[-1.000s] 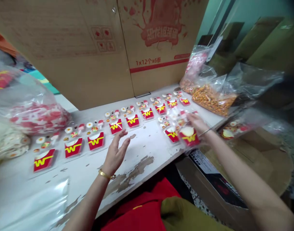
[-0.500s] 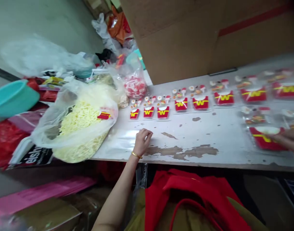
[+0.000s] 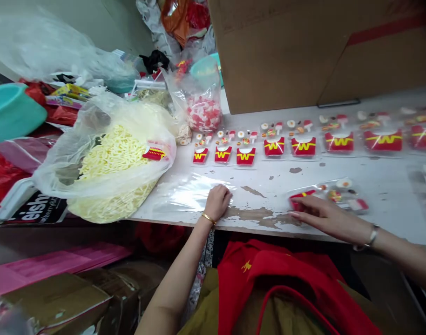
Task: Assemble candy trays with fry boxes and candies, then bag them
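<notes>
My left hand (image 3: 218, 202) rests on the table near its front edge with the fingers curled closed. Clear plastic film (image 3: 185, 190) lies flat beside and partly under it; whether the fingers grip it is hidden. My right hand (image 3: 317, 215) is closed on a clear packet (image 3: 338, 190), which lies tilted sideways just above or on the table. Inside that packet are a red fries box with yellow marking and small toy-like food pieces, including an egg. Behind the hands runs a row of similar clear packets (image 3: 273, 146), each with a red box.
An open plastic bag (image 3: 129, 186) of pale yellow sticks stands left, with a bag of red and white pieces (image 3: 203, 114) behind. A large cardboard box (image 3: 286, 60) closes off the back. Turquoise basin (image 3: 15, 111) and cluttered bags sit far left.
My right hand has come from the far right toward the middle, bringing a packet with it, now turned sideways. My left hand stays closed at the table's front. The camera view has shifted slightly.
</notes>
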